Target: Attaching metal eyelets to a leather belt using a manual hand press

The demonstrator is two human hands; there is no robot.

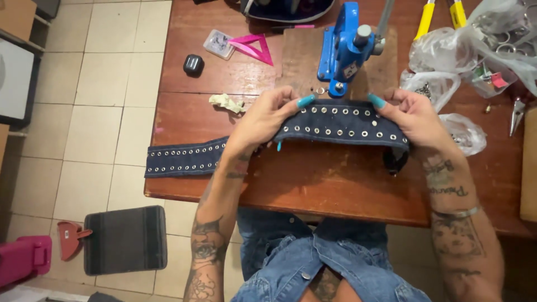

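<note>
A long dark denim strip (335, 123) studded with rows of small metal eyelets lies across the wooden table (335, 179). My left hand (263, 120) grips it near its middle, fingers curled over the top edge. My right hand (411, 114) holds the strip's right end. Between both hands the strip sits just in front of a blue hand press (344, 47) mounted on a wooden board. The strip's left tail (184, 158) runs to the table's left edge.
Clear plastic bags (475, 50) of metal parts lie at the right, with pliers (517, 112) and yellow-handled tools (442, 14). A pink triangle (254, 47), a small clear box (218, 43) and a black case (193, 65) sit at the back left. A dark mat (126, 239) lies on the tiled floor.
</note>
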